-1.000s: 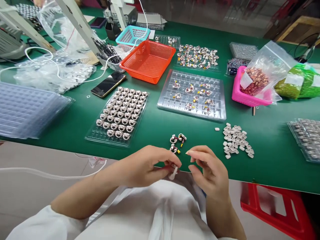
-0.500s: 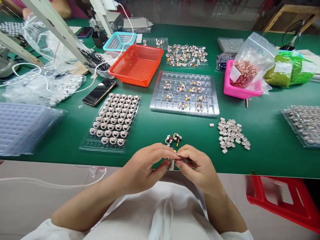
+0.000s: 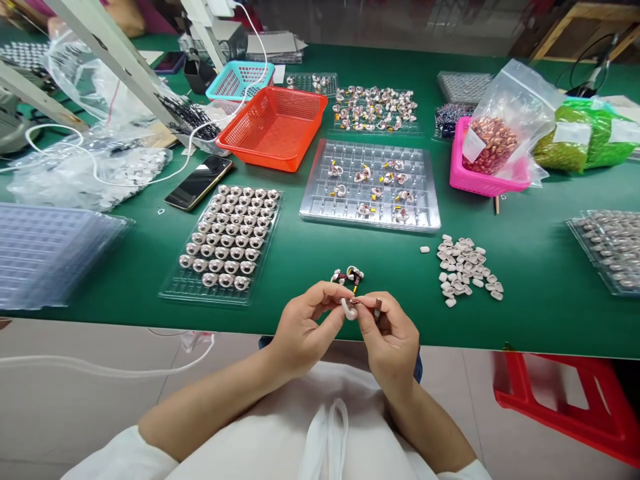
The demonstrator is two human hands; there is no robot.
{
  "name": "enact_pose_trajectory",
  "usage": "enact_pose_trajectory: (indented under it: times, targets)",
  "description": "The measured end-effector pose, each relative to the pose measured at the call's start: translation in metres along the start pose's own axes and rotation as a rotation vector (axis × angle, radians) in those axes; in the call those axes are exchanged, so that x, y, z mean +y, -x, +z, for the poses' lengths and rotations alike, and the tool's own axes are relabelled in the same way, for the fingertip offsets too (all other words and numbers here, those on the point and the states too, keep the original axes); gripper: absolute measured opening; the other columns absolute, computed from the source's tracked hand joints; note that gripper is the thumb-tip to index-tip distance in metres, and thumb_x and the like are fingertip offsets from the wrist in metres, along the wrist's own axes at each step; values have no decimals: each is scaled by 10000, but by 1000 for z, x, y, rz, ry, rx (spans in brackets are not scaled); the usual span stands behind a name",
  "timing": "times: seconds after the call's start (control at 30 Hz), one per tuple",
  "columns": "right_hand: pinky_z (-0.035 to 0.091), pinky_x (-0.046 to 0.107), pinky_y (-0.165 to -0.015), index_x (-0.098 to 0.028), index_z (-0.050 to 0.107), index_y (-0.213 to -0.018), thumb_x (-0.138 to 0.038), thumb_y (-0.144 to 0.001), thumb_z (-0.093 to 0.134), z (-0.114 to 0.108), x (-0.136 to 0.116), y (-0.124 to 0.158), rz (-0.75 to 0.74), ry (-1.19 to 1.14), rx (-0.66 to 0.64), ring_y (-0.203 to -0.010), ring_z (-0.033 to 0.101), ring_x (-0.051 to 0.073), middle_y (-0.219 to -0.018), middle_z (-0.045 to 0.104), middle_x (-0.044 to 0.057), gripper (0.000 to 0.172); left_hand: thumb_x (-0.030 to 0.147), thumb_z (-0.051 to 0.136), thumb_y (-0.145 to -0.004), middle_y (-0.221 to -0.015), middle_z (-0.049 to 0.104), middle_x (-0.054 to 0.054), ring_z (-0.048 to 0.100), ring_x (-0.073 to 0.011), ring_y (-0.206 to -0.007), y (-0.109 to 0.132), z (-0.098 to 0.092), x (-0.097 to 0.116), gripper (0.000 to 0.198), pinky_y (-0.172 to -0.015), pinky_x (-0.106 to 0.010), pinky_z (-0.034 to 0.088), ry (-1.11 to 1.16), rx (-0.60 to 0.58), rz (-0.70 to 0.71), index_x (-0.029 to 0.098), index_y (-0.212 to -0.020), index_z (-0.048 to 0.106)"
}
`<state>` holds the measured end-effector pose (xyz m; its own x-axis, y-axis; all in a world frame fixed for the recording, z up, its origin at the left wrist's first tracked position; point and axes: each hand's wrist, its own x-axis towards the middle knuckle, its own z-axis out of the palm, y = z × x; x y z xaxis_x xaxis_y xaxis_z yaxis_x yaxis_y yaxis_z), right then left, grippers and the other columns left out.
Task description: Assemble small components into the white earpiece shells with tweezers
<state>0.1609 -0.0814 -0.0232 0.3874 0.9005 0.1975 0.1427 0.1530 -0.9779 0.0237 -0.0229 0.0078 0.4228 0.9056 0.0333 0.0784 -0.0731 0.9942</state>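
In left hand, perhaps 1 shell

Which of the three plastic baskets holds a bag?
The pink plastic basket at right: a clear bag of copper-coloured parts sits in it. The orange plastic basket and teal plastic basket show none.

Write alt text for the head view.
The left hand and right hand pinch a small white part over the near edge of a green table. Beyond lie trays of parts, an orange basket, a phone and loose white pieces.
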Motion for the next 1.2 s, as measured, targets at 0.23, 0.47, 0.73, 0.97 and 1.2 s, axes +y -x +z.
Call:
enact_pose_trajectory:
  times: [0.23, 0.47, 0.73, 0.97, 1.2]
  targets:
    - [443, 249, -571, -264, 650, -1024, -112, -937, 614, -10, -7, -11, -181, 184, -86, -704, 589, 126, -925, 681, 5, 179, 83, 597, -899, -871, 771, -46, 738, -140, -792, -3, -4, 3, 171, -772, -223, 590, -102, -40, 107, 151, -1022, 694]
    - [447, 264, -634, -226, 610, -930, -119, -933, 596, -28, -25, -29, -213, 336, -323, -756, 608, 141, -866, 678, 4, 107, 72, 566, -892, -845, 784, -51, 724, -133, -752, -11, -20, 16, 188, -728, -221, 572, -291, -190, 177, 134, -995, 710]
    - [434, 246, -597, -229, 645, -891, -194, -948, 618, -35, -25, -29, 43, 162, -370, -700, 578, 123, -849, 675, -9, 72, 82, 611, -839, -814, 778, -33, 739, -146, -765, -12, -14, 12, 145, -757, -236, 584, -53, -173, -57, 147, -937, 695]
    - [459, 253, -654, -236, 660, -905, -200, -948, 648, -25, -14, -23, 57, 24, -349, -749, 590, 132, -874, 668, 2, 57, 205, 744, -812, -800, 773, -37, 713, -147, -735, -11, -10, 1, 138, -735, -235, 571, 97, -40, -235, 153, -939, 758]
    - [472, 274, -657, -246, 663, -937, -200, -951, 649, -15, -11, -13, 66, -49, -237, -765, 598, 151, -897, 651, 17, 50, 245, 819, -779, -754, 777, -18, 692, -122, -691, -12, -7, 5, 198, -697, -212, 567, 315, -9, -325, 162, -953, 771]
